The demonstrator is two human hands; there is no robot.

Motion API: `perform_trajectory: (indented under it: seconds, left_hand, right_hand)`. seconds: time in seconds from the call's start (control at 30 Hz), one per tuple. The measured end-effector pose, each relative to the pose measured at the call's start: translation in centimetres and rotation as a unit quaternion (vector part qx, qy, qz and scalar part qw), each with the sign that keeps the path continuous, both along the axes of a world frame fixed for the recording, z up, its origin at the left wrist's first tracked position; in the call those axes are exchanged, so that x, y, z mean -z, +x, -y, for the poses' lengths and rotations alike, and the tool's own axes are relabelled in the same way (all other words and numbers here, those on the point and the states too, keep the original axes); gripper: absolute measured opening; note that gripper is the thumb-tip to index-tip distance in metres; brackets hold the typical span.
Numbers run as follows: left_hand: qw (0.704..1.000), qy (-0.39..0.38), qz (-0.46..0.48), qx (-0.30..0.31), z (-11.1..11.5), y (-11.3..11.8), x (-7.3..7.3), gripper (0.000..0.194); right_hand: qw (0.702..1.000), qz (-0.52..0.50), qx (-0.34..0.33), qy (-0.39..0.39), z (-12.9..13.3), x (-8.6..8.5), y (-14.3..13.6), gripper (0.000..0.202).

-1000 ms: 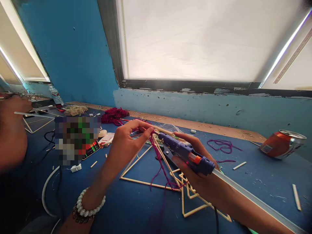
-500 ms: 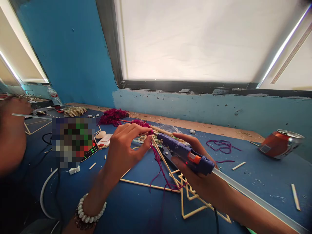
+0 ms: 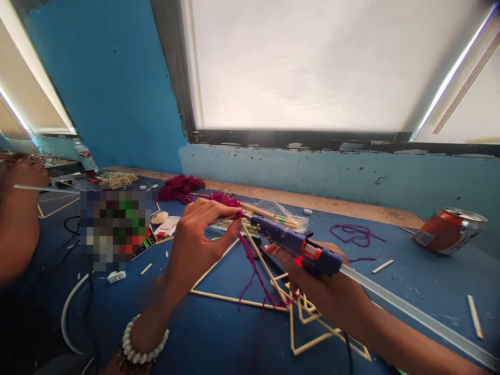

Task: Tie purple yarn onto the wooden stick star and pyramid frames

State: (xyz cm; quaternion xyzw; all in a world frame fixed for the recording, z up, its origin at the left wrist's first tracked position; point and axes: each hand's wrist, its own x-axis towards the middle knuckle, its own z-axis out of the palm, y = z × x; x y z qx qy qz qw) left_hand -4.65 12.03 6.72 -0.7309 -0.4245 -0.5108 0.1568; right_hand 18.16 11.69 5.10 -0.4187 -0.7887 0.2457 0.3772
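Note:
My left hand pinches purple yarn between thumb and fingertips, at the top corner of a thin wooden stick frame. Loose yarn ends hang down from the pinch. My right hand is wrapped round a dark blue glue gun with an orange part and a long clear glue stick in its rear. The gun's nozzle points left, close to my left fingertips. Smaller joined stick shapes lie below my right hand, with yarn strands across them.
A tilted orange can stands at the right. Behind my hands are a purple yarn heap and packaged sticks. Another person's arm is at the far left, near a water bottle and a stick pile.
The fingers of my right hand have drawn back from the front of the glue gun and curled round its grip. My left hand keeps its pinch.

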Motion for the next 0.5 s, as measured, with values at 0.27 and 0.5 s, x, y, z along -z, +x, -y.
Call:
perform_trajectory:
  seconds: [0.27, 0.5]
  left_hand:
    - [0.999, -0.019, 0.041, 0.004, 0.08, 0.2, -0.16, 0.009]
    - [0.999, -0.029, 0.045, 0.008, 0.06, 0.32, -0.16, 0.009]
  right_hand:
    - [1.0, -0.01, 0.005, -0.018, -0.23, 0.22, 0.26, 0.045]
    - [0.997, -0.019, 0.019, 0.072, -0.84, 0.71, -0.17, 0.031]
